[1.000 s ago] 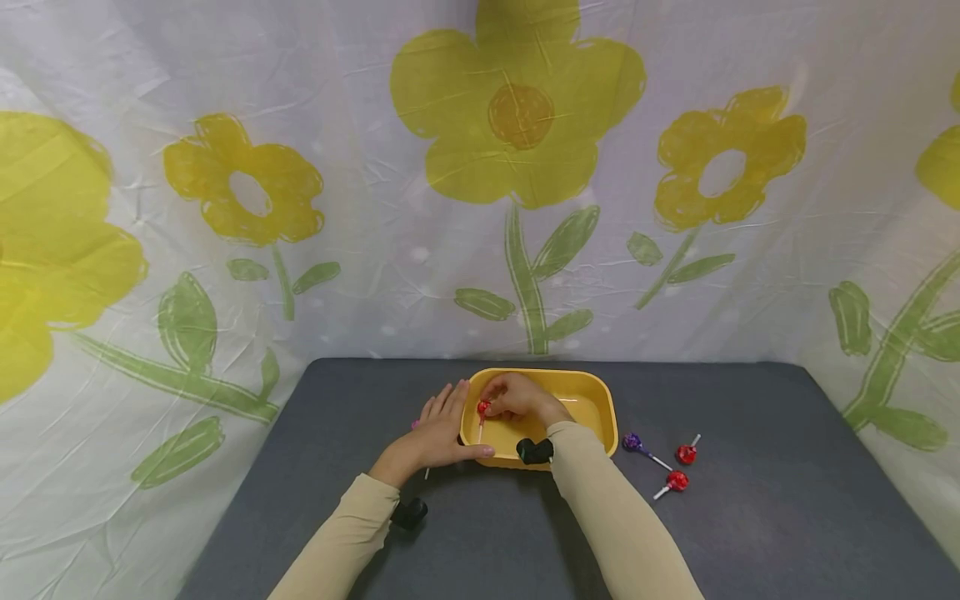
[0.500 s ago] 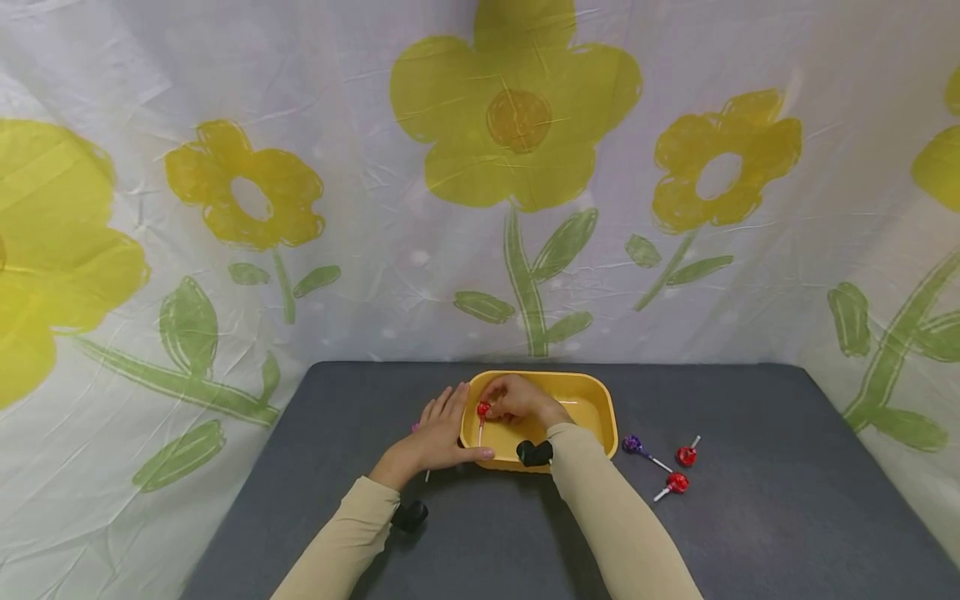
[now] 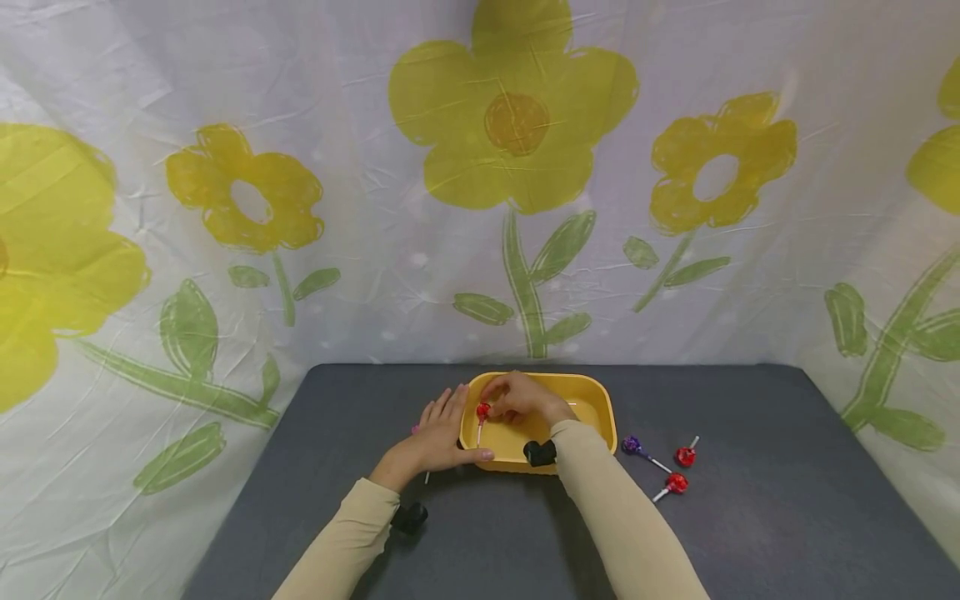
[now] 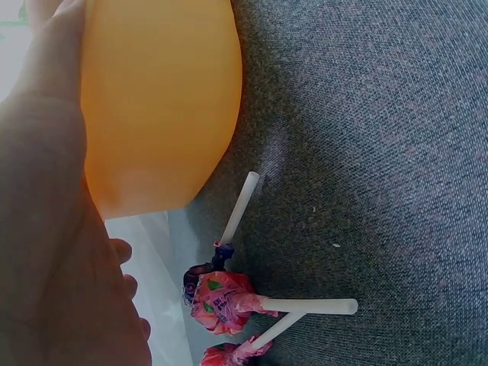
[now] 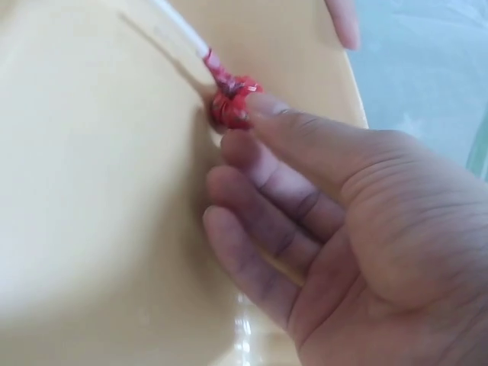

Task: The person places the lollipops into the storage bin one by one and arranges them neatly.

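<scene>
Red lollipop, yellow tray, grey table, yellow-flowered white backdrop

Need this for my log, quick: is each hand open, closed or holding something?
Left hand: open, laid against the yellow tray.
Right hand: closed, pinching a red lollipop by its candy end inside the tray.

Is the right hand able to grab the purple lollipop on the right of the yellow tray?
Probably not yet: the right hand pinches a red lollipop inside the yellow tray. Once free, it likely could, since nothing lies on the purple lollipop.
</scene>
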Motion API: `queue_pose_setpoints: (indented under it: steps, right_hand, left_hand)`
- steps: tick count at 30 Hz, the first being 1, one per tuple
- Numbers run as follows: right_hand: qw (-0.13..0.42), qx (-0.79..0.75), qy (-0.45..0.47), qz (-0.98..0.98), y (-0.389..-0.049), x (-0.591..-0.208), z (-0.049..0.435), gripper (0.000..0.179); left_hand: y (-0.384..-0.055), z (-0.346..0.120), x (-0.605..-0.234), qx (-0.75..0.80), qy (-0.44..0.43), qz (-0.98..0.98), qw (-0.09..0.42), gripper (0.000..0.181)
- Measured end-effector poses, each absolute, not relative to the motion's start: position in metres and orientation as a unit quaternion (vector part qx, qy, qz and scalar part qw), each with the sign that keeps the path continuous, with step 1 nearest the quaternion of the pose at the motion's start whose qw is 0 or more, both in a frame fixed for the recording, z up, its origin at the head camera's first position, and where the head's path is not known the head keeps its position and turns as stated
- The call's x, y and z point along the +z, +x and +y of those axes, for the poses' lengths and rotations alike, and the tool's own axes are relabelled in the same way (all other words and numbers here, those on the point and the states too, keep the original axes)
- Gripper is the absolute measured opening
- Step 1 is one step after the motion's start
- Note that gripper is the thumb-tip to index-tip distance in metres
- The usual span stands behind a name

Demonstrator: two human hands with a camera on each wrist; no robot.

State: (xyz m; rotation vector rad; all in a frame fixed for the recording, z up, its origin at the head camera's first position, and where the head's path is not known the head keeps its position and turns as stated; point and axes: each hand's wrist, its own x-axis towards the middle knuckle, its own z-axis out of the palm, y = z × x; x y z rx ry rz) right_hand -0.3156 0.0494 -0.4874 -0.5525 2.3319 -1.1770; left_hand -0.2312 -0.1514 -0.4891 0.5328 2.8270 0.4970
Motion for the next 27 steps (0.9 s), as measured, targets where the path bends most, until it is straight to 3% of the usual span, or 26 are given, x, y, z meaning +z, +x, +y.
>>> queue_pose_setpoints:
  steps: [27]
  right_hand:
    - [0.218,-0.402,-0.261,0.850,-0.312,-0.443,0.097,0.036]
  left_hand:
    - [-0.231,-0.152,-0.489,0.183,0.181,0.960,0.114,0.123]
